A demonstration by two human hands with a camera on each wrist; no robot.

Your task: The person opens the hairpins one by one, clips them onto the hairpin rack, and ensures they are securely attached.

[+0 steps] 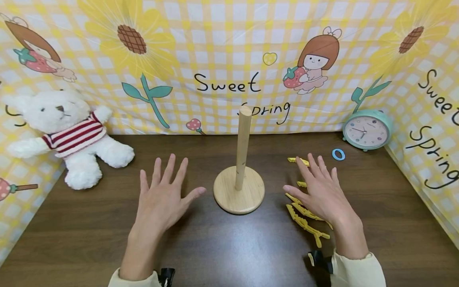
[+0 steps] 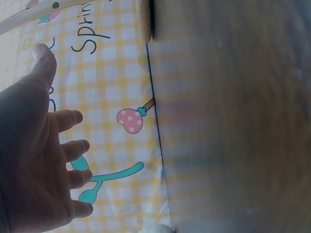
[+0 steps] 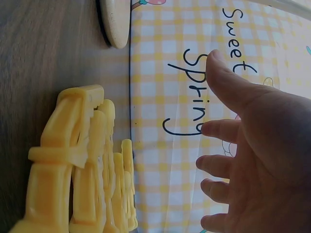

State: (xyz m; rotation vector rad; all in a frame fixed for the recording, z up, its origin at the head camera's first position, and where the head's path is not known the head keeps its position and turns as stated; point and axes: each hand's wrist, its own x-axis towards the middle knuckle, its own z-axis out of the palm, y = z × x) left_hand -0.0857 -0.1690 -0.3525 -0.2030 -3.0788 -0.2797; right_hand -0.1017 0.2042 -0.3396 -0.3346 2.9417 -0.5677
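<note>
Fingers spread, my left hand (image 1: 160, 203) hovers palm down over the table to the left of a wooden stand (image 1: 244, 159). That stand has a round base with an upright dowel. On its other side my right hand (image 1: 325, 199), also spread and holding nothing, is above several yellow plastic alligator clips (image 1: 305, 225), partly covering them from the head camera. From the right wrist the clips (image 3: 51, 189) appear in a row on the table, beside the palm (image 3: 277, 160). The left wrist view has the left palm (image 2: 29, 165) with nothing in it.
A light blue ring (image 1: 338, 154) lies toward the back right, near a mint-green alarm clock (image 1: 367, 130). At the back left sits a white teddy bear (image 1: 68, 127) in a striped shirt. A checked cloth (image 1: 222, 48) walls the dark wooden table (image 1: 229, 247) at the back and sides.
</note>
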